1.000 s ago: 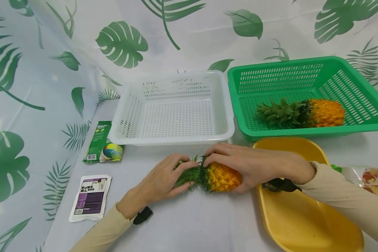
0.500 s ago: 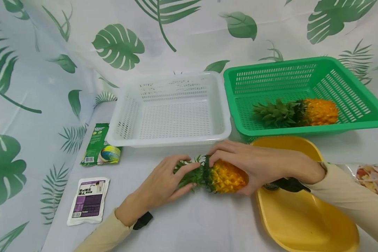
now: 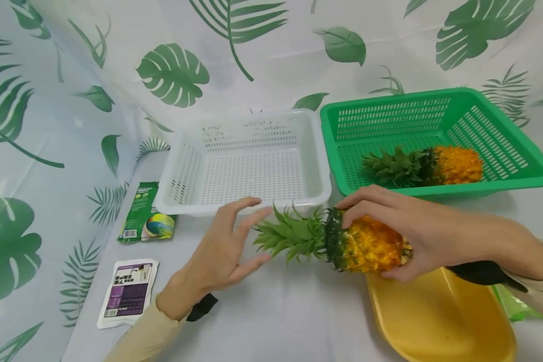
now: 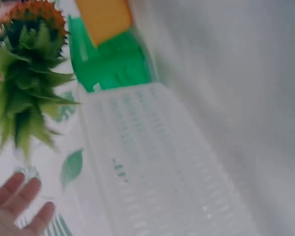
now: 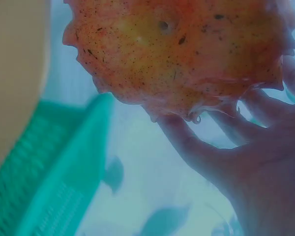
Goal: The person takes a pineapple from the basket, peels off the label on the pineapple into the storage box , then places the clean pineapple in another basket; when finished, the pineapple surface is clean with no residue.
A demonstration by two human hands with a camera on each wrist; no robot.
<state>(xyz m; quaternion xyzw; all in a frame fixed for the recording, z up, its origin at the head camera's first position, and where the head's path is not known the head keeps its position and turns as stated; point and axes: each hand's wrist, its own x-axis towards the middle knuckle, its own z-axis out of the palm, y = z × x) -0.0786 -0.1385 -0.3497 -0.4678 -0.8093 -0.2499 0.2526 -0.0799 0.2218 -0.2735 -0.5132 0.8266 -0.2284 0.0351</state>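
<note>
A pineapple (image 3: 371,246), orange with a green leafy crown, is gripped around its body by my right hand (image 3: 416,234). It lies sideways, crown toward the left, and appears lifted over the edge of the yellow tub (image 3: 439,311). My left hand (image 3: 221,246) is just left of the crown, fingers spread and apart from the leaves. In the left wrist view, the crown (image 4: 27,93) hangs beyond the spread left fingers. The right wrist view shows the pineapple's base (image 5: 182,49) with the right hand's fingers along its side. A second pineapple (image 3: 457,165) lies in the green basket (image 3: 439,191).
A white basket (image 3: 244,207) stands behind the hands, beside the green one. Toward the left edge lie a green packet (image 3: 140,216) and a white-and-purple pouch (image 3: 128,291). Part of a light green packet (image 3: 516,304) shows under the right sleeve.
My right hand has carried the pineapple to the right, up off the table. My left hand has let go of its crown and spread its fingers.
</note>
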